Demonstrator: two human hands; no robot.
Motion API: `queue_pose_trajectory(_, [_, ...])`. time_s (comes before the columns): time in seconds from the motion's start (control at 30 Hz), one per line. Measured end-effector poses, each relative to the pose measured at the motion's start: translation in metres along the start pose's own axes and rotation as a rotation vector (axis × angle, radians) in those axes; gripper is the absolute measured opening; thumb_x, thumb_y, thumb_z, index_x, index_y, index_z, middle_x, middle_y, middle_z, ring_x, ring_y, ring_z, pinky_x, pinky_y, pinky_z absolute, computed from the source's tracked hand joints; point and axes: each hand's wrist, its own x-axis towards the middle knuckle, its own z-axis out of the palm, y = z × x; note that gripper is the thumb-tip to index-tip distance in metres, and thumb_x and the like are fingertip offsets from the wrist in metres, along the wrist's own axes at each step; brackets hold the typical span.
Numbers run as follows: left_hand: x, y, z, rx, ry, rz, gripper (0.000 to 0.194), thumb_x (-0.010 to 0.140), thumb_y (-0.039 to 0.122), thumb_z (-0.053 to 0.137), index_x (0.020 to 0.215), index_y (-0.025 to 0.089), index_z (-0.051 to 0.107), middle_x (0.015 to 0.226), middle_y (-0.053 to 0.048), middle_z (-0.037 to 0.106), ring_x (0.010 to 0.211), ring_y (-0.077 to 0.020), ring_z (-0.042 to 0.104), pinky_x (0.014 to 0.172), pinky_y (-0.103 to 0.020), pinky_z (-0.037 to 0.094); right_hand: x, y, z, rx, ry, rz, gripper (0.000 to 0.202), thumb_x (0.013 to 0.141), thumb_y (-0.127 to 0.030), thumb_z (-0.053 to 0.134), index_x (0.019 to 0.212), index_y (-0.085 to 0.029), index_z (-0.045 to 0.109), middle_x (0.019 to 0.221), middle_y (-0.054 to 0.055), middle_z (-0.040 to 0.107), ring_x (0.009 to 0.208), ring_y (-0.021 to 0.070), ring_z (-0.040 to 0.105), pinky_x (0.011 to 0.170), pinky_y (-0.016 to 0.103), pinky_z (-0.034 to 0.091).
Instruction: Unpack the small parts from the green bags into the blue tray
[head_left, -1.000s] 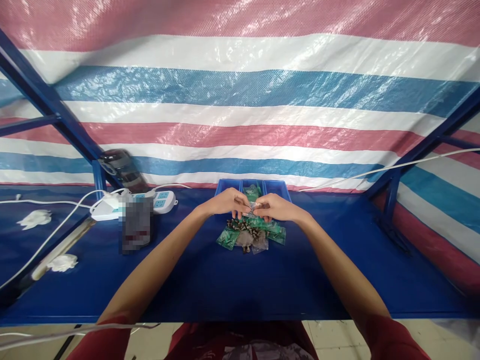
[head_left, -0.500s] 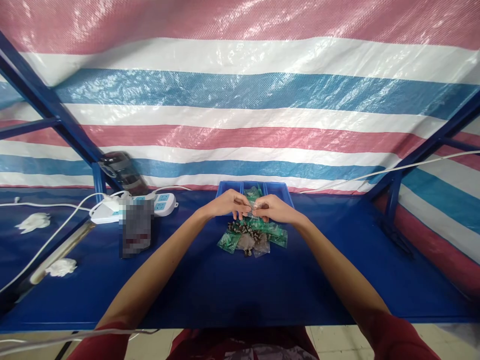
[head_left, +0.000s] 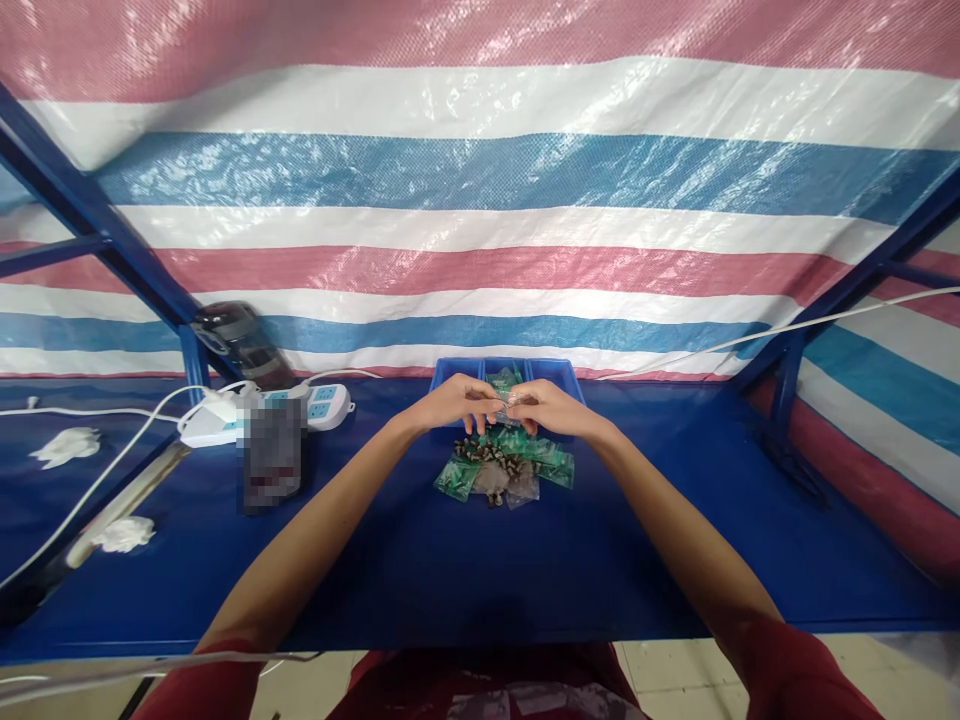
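Note:
My left hand [head_left: 461, 402] and my right hand [head_left: 549, 408] meet over the near edge of a divided blue tray [head_left: 553, 367]. Thumb and fingers of both pinch a small clear plastic bag [head_left: 507, 408], mostly hidden by my fingers. Green-printed plastic bags [head_left: 502, 380] lie in the tray's middle compartment behind it. Just below my hands is a pile of small dark metal-looking parts [head_left: 491, 458], too small to name. More green-printed bags [head_left: 457, 478] and clear bags [head_left: 523, 486] lie around and under that pile.
At left are a white power strip [head_left: 330, 407] with cables, a blurred-out dark object [head_left: 274, 455], a dark bottle-like container [head_left: 244, 345] and crumpled white tissues [head_left: 124, 534]. A striped plastic sheet [head_left: 487, 175] hangs behind the blue table [head_left: 480, 580]. Blue frame posts [head_left: 847, 285] slope at both sides.
Both hands stay together at the same spot, with their fingers shifted slightly on the small bag. The view has tilted a little; the pile and tray look unchanged.

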Motion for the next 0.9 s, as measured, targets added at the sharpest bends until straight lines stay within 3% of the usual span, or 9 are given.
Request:
queue_pose_trajectory(0.37, [0.002, 0.000, -0.003, 0.012, 0.016, 0.011, 0.033, 0.077, 0.044, 0.067, 0.089, 0.013, 0.068, 0.071, -0.005, 0.066, 0.059, -0.0136, 0.065, 0.048, -0.020, 0.049, -0.003, -0.005, 0.000, 0.011, 0.018, 0.001, 0.023, 0.081, -0.036, 0.058, 0.071, -0.018, 0.051, 0.063, -0.002, 0.054, 0.054, 0.0125, 0.057, 0.051, 0.024, 0.046])
queue_pose_trajectory(0.67, [0.003, -0.001, -0.001, -0.003, -0.016, -0.024, 0.036, 0.077, 0.047, 0.067, 0.086, 0.012, 0.068, 0.068, -0.005, 0.065, 0.059, -0.0138, 0.065, 0.048, -0.019, 0.048, 0.001, -0.004, 0.007, -0.060, 0.052, -0.001, 0.016, 0.077, -0.021, 0.051, 0.063, -0.018, 0.044, 0.055, -0.004, 0.048, 0.052, 0.0112, 0.053, 0.049, 0.022, 0.040])
queue_pose_trajectory(0.9, [0.006, -0.005, 0.001, -0.015, -0.032, -0.044, 0.032, 0.077, 0.044, 0.067, 0.084, 0.012, 0.068, 0.065, -0.004, 0.065, 0.057, -0.0122, 0.064, 0.047, -0.018, 0.047, 0.001, -0.003, 0.008, -0.109, 0.084, 0.013, 0.017, 0.076, -0.021, 0.049, 0.060, -0.018, 0.045, 0.053, -0.003, 0.049, 0.050, 0.0100, 0.049, 0.047, 0.021, 0.034])
